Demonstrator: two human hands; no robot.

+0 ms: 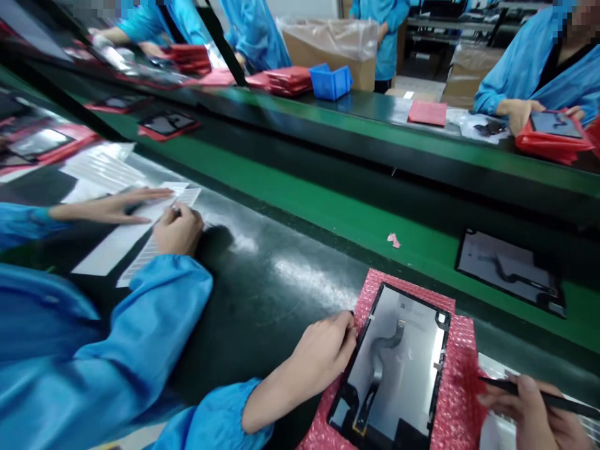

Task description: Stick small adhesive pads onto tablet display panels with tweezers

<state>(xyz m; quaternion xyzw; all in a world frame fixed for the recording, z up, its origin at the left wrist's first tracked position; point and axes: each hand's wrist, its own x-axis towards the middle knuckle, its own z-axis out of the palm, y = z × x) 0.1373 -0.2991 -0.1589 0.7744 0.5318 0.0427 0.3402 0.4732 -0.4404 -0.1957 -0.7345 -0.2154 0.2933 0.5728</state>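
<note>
A display panel (403, 369) with a silver back and a curved flex cable lies on pink bubble wrap (462, 369) at the lower right. At the panel's left edge is my left hand (323, 350), its fingers pressed together; a small dark bit shows at the fingertips, but what they grip is unclear. To the right of the wrap, my right hand (534, 412) holds black tweezers (553, 400), whose tip points left toward the wrap.
Another panel (510, 269) lies on the green belt (300, 200), near a pink scrap (394, 240). On the left, a co-worker's hands (178, 228) rest on paper strips (110, 247). Across the belt, people handle red-wrapped panels (555, 134) near a blue bin (330, 82).
</note>
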